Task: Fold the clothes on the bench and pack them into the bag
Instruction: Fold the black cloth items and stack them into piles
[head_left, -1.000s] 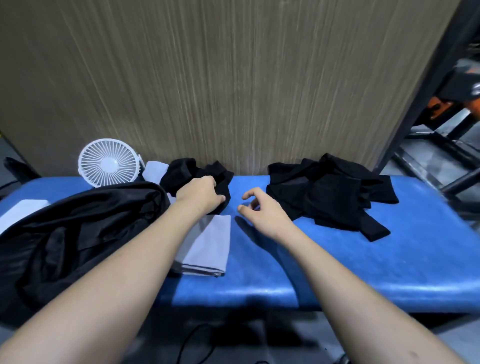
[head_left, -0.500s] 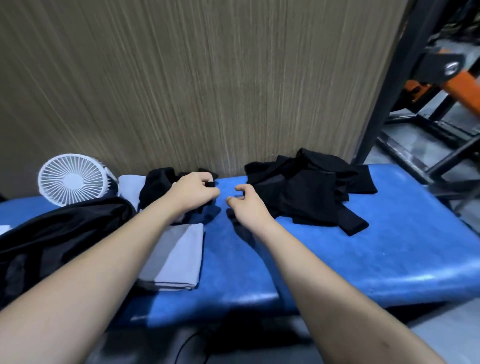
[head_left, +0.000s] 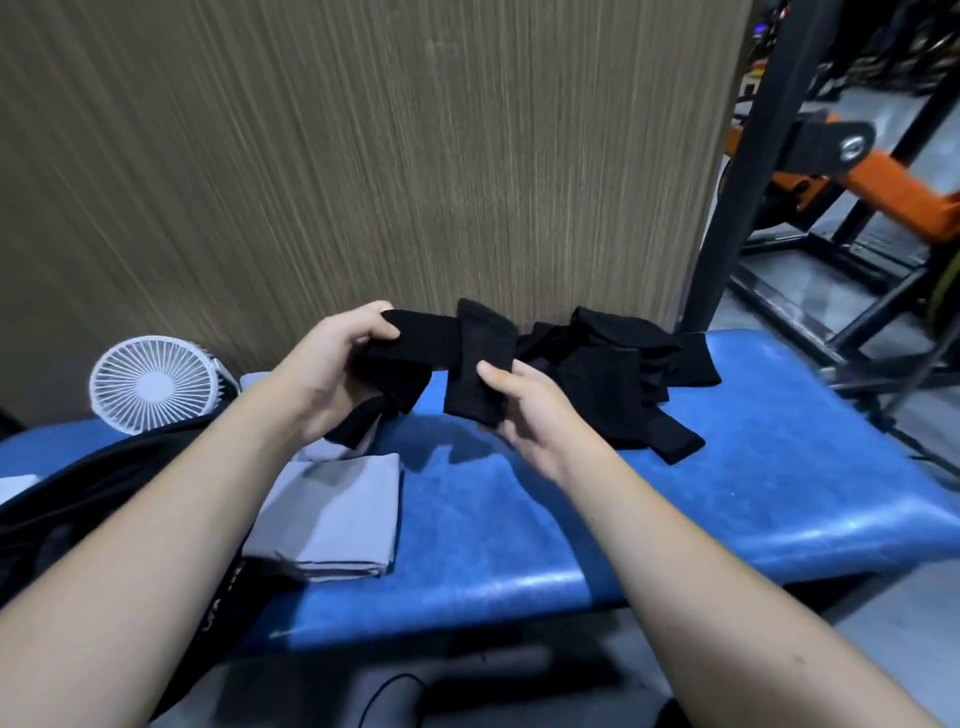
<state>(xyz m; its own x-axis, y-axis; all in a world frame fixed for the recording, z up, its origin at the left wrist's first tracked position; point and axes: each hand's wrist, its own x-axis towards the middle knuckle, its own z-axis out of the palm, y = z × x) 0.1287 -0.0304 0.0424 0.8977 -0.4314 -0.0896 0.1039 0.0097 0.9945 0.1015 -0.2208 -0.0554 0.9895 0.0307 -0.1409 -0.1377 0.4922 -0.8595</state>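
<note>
Both hands, left hand and right hand, pinch a black garment that seems light and limp, best held at its edges.

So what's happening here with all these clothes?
A person is sorting laundry on a blue bench. Both hands hold one small black garment up above it: the left hand grips one end, the right hand pinches the other. A pile of black clothes waits behind, a folded grey piece lies nearby, and a black bag sits at left.

Gym: padded bench, weight rack (orange pad).
</note>
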